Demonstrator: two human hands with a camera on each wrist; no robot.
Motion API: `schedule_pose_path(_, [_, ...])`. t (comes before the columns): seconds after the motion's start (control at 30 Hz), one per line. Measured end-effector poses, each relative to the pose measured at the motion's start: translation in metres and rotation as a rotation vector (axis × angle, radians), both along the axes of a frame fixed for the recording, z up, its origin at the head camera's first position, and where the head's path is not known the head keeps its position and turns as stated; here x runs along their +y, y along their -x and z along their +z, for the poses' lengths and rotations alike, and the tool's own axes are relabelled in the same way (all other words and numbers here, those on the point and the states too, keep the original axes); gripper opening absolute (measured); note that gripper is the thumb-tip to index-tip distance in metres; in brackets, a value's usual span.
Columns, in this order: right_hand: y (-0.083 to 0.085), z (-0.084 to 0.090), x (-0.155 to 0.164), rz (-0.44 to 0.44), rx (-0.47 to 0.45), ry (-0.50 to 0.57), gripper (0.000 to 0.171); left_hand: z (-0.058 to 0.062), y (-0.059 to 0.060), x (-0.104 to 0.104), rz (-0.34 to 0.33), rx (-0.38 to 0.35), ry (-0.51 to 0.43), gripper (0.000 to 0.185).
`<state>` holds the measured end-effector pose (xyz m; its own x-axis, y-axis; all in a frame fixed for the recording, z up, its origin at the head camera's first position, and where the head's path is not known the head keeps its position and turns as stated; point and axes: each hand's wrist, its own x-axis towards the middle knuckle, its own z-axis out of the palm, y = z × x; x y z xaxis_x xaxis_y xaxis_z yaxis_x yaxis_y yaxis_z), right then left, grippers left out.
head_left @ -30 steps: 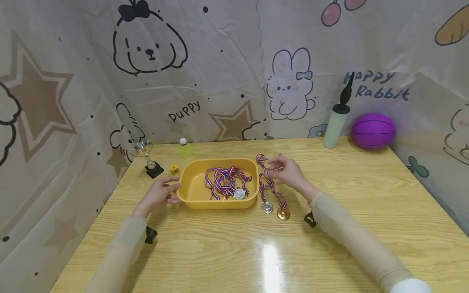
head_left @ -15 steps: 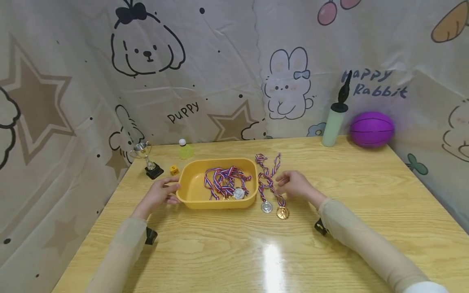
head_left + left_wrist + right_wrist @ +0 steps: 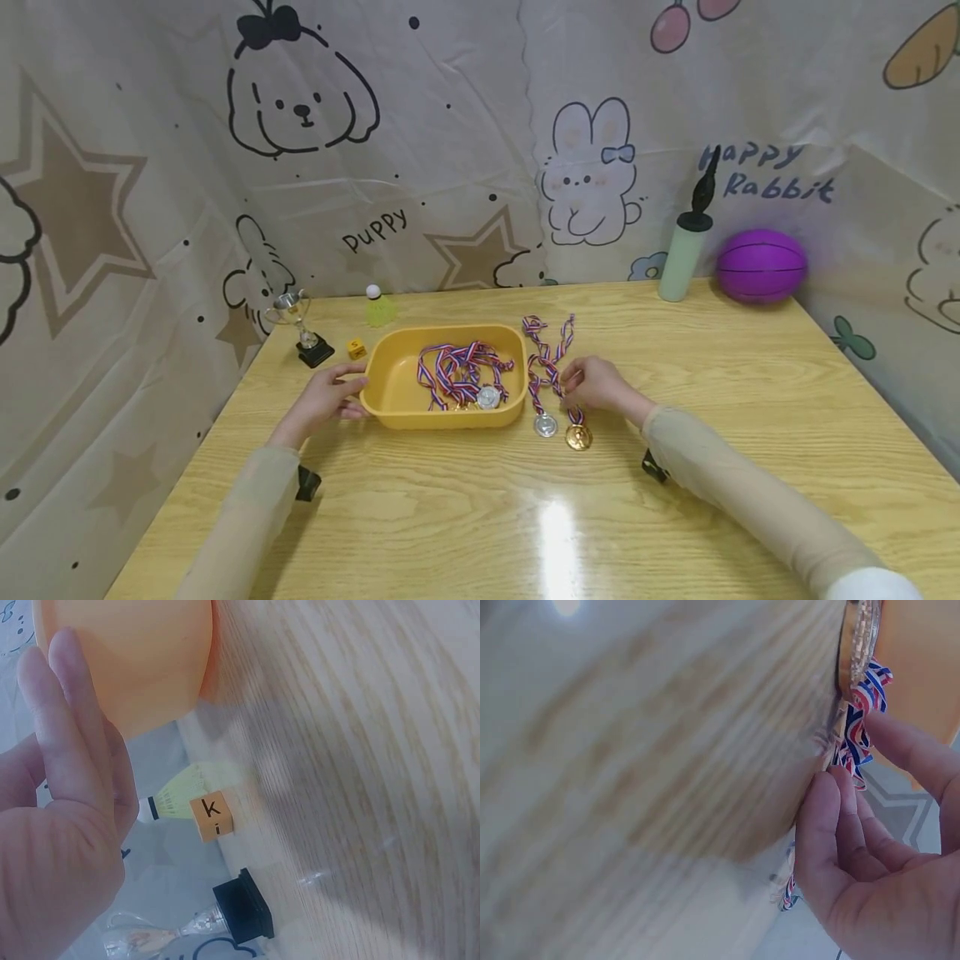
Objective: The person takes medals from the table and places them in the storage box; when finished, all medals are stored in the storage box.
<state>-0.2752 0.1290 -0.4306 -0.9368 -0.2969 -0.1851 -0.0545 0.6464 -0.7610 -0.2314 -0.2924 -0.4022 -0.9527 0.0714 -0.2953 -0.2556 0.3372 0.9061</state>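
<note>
In the head view, a yellow plastic basin [image 3: 390, 419] holds several medals on red, white and blue ribbons [image 3: 450, 371], with a silver medal [image 3: 488, 397] showing. My left hand [image 3: 327, 397] is at the basin's left end; in the left wrist view its fingers [image 3: 79, 712] lie straight along the basin wall. Right of the basin lie a silver medal [image 3: 546, 425] and a gold medal [image 3: 578, 437], their ribbons twisted and knotted. My right hand [image 3: 600, 386] is at the gold medal's ribbon [image 3: 859, 724], fingertips and thumb spaced apart around it and low against the table.
A small trophy [image 3: 308, 333], a yellow letter cube [image 3: 357, 348] and a shuttlecock [image 3: 380, 308] stand left and behind the basin. At the back right are a green hand pump [image 3: 683, 258] and a purple ball [image 3: 762, 267]. A printed curtain [image 3: 465, 167] hangs behind the wooden table [image 3: 450, 508].
My right hand has come down from the upper ribbons, first away to the right, then back in to the gold medal's ribbon. The left hand and basin stay put.
</note>
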Motion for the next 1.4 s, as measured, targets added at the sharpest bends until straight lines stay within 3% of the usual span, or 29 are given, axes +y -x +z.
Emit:
schedule_pose_path(0.6, [0.000,0.000,-0.001,-0.006,-0.063,-0.030,0.027,-0.001,-0.001,-0.002,0.003,-0.001,0.032,0.048])
schedule_pose_path(0.9, [0.003,0.000,0.002,0.015,-0.044,-0.032,0.018,0.002,-0.001,-0.002,0.001,-0.003,0.035,0.049])
schedule_pose_path(1.4, [0.002,-0.002,0.010,0.039,-0.122,0.070,0.013,0.002,-0.001,0.001,-0.008,-0.003,0.013,0.051])
